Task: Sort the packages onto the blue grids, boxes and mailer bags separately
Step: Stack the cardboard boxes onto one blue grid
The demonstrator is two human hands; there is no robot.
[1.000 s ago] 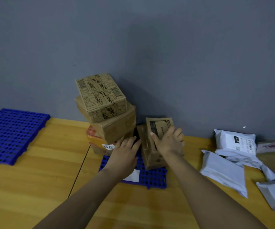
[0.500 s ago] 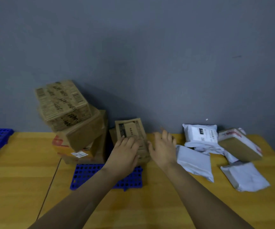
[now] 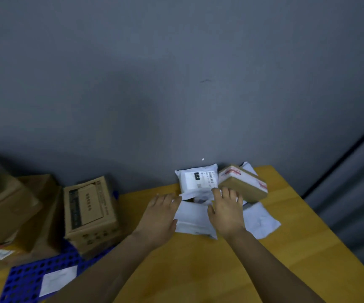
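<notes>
A white mailer bag (image 3: pixel 193 217) lies on the wooden table between my hands. My left hand (image 3: pixel 160 217) rests flat on its left edge and my right hand (image 3: pixel 227 212) on its right edge, fingers straight. Behind it stands a white mailer with a printed label (image 3: pixel 197 180). A brown box with red and white tape (image 3: pixel 242 183) sits to the right of that. Another white mailer (image 3: pixel 260 220) lies right of my right hand. A blue grid (image 3: pixel 25 283) at lower left carries a printed cardboard box (image 3: pixel 89 209) and stacked boxes (image 3: pixel 8 213).
A white label (image 3: pixel 58 279) lies on the blue grid. The grey wall (image 3: pixel 176 84) runs close behind the table. The table's right edge (image 3: pixel 321 224) drops off beside a dark curtain-like surface. Bare wood (image 3: pixel 198 270) shows between my forearms.
My view swung right. Both hands left the cardboard box on the blue grid and moved right onto the white mailer bag.
</notes>
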